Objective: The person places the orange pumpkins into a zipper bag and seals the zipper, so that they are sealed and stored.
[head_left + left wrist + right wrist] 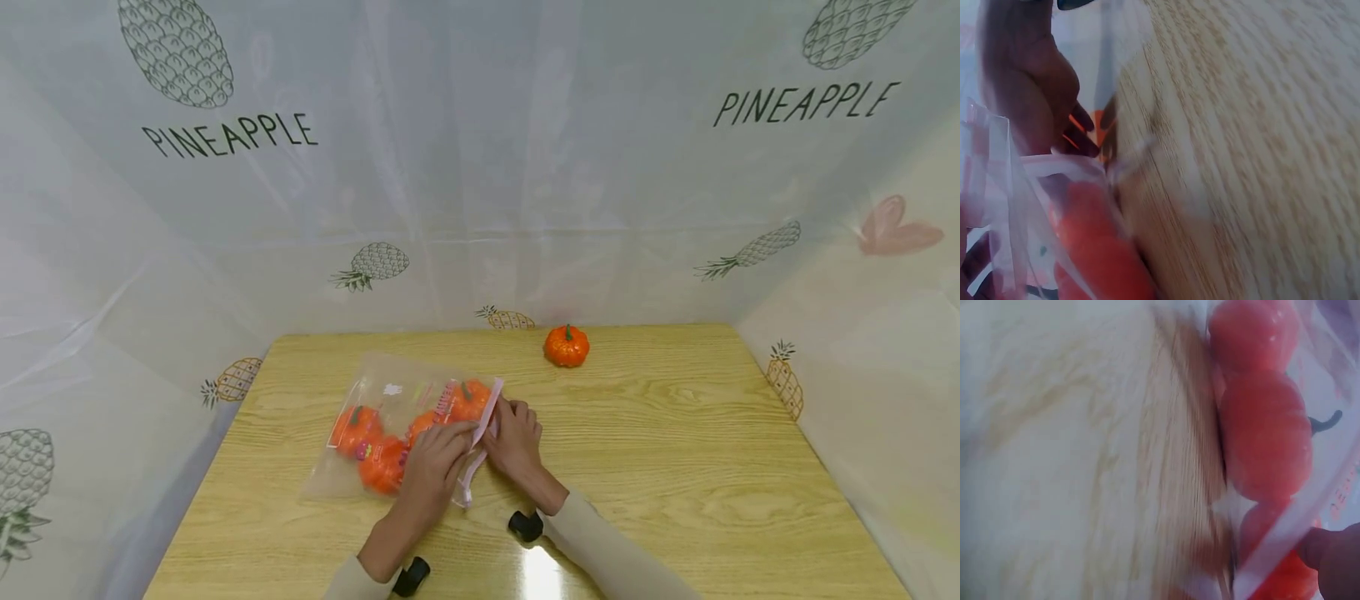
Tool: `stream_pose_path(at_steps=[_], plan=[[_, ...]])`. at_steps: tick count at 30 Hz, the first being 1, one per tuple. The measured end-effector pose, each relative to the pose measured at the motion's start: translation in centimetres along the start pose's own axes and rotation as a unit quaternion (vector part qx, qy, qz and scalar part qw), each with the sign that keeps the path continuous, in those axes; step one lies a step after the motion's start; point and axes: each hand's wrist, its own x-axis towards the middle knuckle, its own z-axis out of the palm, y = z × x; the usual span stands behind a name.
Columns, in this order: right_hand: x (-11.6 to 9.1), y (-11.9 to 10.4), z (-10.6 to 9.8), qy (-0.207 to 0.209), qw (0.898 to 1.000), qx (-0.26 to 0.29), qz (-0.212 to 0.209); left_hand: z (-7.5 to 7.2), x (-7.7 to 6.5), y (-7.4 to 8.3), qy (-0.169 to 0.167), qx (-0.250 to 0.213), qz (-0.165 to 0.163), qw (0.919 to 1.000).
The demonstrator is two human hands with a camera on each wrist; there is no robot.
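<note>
A clear zip bag [408,377] with a pink strip along its mouth lies on the table, its mouth facing right. Several orange toy pumpkins [384,464] with green stems show through the plastic. My left hand [433,471] lies across the near side of the bag and pinches the rim of its mouth. Opposite it, my right hand [516,437] holds the pink edge from the right, with its fingers curled. In the left wrist view the right hand [1029,81] is beside the bag's mouth, its fingertips partly hidden. Bagged pumpkins [1266,434] fill the right wrist view's right side.
One loose orange pumpkin [567,347] stands near the back edge of the wooden table [675,433]. A pineapple-printed plastic sheet [480,167] encloses the back and both sides. Black bands [525,527] are on both wrists.
</note>
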Motion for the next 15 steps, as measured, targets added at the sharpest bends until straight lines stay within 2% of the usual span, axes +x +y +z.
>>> stream_pose_path(at_steps=[6, 10, 15], plan=[[-0.7, 1.0, -1.2, -0.025, 0.999, 0.019, -0.043, -0.5, -0.3, 0.0, -0.011, 0.057, 0.029, 0.9979], [-0.8, 1.8, -2.0, -0.029, 0.997, 0.018, -0.070, -0.8, -0.5, -0.1, -0.017, 0.091, 0.036, 0.9951], [-0.7, 2.1, -2.6, -0.047, 0.996, 0.022, -0.066, -1.0, -0.7, -0.4, -0.019, 0.124, 0.044, 0.9911]])
